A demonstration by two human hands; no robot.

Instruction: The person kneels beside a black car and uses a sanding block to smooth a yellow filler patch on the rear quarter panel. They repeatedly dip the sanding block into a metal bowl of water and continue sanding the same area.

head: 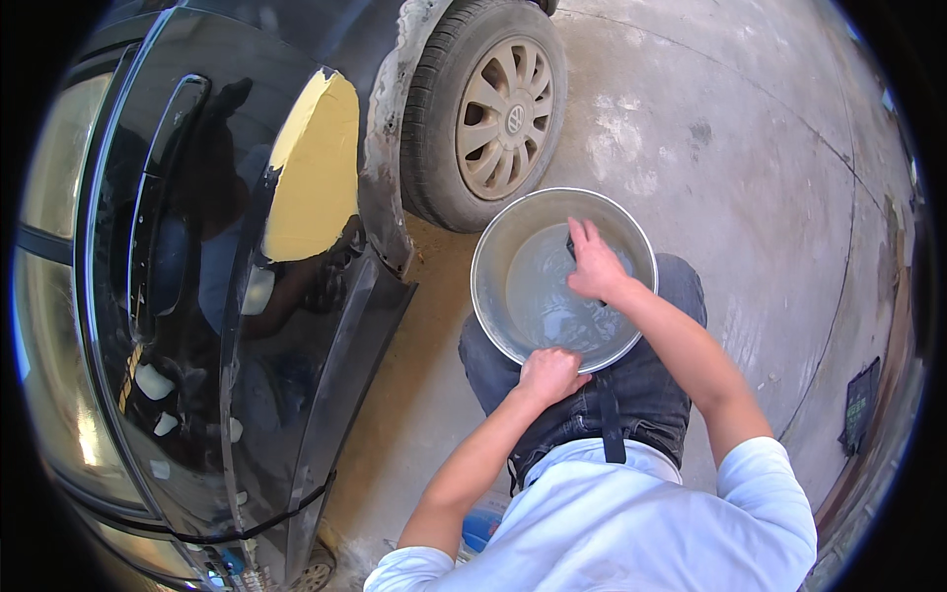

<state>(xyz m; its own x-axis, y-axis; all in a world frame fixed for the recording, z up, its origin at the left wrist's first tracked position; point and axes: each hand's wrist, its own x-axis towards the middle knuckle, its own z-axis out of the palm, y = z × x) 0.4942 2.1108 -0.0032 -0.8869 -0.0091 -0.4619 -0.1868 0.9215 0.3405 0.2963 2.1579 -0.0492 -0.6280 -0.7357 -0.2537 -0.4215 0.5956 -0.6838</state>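
A round metal basin (pixel 490 296) rests on my lap between my knees, with cloudy water (pixel 540 288) in it. My left hand (pixel 551 375) grips the near rim, fingers curled over the edge. Inside the basin, my right hand (pixel 596 268) is over the water and holds a dark flat piece (pixel 570 248). Most of that piece is hidden under the palm, so I cannot tell what it is exactly.
At my left stands a black car (pixel 288 362) with a large yellow filler patch (pixel 318 177) near its bare-edged wheel arch (pixel 381 148). Its dusty Volkswagen wheel (pixel 510 118) is just beyond the basin. A dark flat object (pixel 860 405) lies on the concrete floor (pixel 769 222), right.
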